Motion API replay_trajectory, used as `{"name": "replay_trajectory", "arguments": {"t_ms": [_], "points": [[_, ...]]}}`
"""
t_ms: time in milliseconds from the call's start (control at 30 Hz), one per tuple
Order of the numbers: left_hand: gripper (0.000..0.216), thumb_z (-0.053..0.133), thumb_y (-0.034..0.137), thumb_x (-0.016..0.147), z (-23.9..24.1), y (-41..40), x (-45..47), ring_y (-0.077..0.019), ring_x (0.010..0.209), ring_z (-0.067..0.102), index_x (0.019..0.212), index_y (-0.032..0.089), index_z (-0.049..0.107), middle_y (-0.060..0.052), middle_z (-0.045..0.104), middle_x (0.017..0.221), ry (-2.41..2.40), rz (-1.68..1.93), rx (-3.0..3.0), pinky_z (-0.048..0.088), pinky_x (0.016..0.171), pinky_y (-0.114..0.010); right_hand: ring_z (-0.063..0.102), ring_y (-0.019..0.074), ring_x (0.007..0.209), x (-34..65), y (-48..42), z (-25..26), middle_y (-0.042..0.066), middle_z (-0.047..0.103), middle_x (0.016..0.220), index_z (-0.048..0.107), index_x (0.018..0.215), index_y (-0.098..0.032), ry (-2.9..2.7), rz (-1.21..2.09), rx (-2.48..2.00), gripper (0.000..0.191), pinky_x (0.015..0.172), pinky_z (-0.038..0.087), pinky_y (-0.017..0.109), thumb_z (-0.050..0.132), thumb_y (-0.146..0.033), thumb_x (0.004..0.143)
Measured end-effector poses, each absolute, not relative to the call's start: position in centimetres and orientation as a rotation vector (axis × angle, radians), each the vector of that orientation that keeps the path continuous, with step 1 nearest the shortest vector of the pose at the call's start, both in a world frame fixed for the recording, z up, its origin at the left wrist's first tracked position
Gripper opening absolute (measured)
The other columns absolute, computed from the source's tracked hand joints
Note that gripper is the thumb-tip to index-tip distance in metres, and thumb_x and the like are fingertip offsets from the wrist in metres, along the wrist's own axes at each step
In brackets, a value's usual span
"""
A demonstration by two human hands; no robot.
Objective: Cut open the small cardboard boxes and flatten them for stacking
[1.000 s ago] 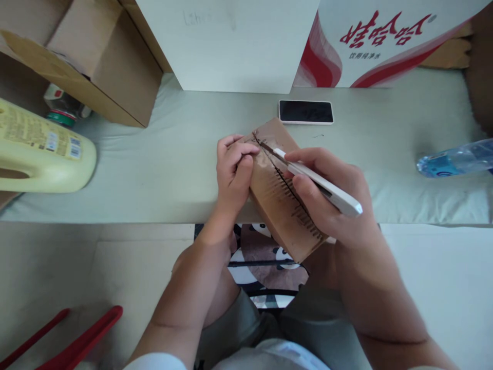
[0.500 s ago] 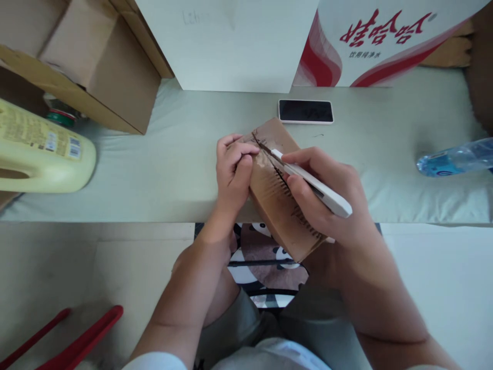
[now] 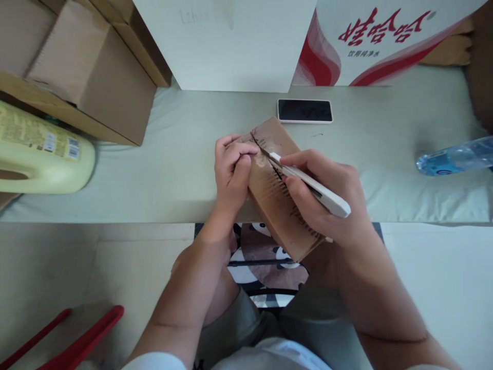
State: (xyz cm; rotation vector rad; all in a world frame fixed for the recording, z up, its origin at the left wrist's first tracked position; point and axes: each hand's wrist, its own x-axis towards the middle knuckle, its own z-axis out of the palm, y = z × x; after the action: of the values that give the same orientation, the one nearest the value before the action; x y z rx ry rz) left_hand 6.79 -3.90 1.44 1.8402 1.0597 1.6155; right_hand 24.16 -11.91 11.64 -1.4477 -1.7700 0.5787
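Slanting over the upper face of the cardboard box (image 3: pixel 271 195), the white cutter (image 3: pixel 334 201) is clasped between thumb and fingers of the right grip (image 3: pixel 341 181), presumably for fine control of the blade (image 3: pixel 265 152). Whether the cardboard is pierced cannot be told at this size. The box's left side is clasped by the left grip (image 3: pixel 233 172), probably as a brace against slipping. The box is positioned across the front edge of the desk (image 3: pixel 173 174), its near end overhanging. Beyond it, a phone (image 3: pixel 304 111) is laid flat, apart from the blade.
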Motion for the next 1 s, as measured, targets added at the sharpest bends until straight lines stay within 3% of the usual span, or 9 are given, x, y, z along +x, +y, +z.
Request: {"name": "replay_trajectory", "arguments": {"t_ms": [500, 1000], "points": [[0.029, 0.046, 0.036, 0.102, 1.65, -4.04, 6.64, -0.0242, 0.12, 0.06, 0.09, 0.028, 0.071, -0.002, 0.074, 0.097, 1.126, 1.549, 1.896, 0.049, 0.114, -0.043, 0.046, 0.0102, 0.05, 23.69, -12.33, 11.73, -0.004, 0.057, 0.059, 0.067, 0.085, -0.022, -1.736, 0.47, -1.424, 0.01, 0.051, 0.037, 0.026, 0.058, -0.021, 0.081], [0.026, 0.05, 0.033, 0.101, 1.52, -3.89, 6.77, -0.0231, 0.118, 0.061, 0.087, 0.028, 0.071, -0.001, 0.073, 0.095, 1.104, 1.603, 1.835, 0.05, 0.112, -0.041, 0.044, 0.0093, 0.047, 23.96, -12.55, 11.5, -0.004, 0.058, 0.058, 0.067, 0.08, -0.021, -1.692, 0.396, -1.412, 0.011, 0.049, 0.037, 0.025, 0.056, -0.021, 0.08]]}}
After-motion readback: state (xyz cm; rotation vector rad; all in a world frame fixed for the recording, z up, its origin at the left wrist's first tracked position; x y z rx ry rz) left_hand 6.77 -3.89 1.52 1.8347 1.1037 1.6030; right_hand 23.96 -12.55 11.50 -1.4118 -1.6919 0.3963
